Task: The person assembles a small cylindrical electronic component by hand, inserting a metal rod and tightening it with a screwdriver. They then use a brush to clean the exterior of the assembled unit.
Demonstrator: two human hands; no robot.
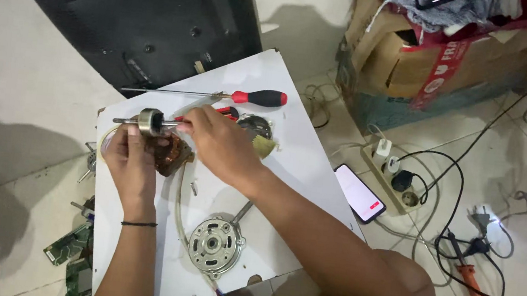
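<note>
A: Where are the two hands, and what are they doing?

B: Seen from above, both work over a white board (294,165) on a tiled floor; the left hand (129,162) is curled around a motor rotor (149,121), a brass-coloured drum on a thin steel shaft, held level near the board's far left edge; the right hand (218,143) has its fingers pressed together at the rotor's right end, pinching the shaft or a red-handled tool there; I cannot tell which.

A: What lies under them?

B: A copper-wound stator (170,154) sits just below the rotor, partly hidden by both hands; a round metal motor cover (216,245) rests nearer the person, between the forearms.

A: And around the board?

B: A red-and-black screwdriver (230,96) lies at the far edge; a phone (359,193) lies on the floor to the right, beside a power strip (396,176); a cardboard box (451,63) stands beyond.
</note>
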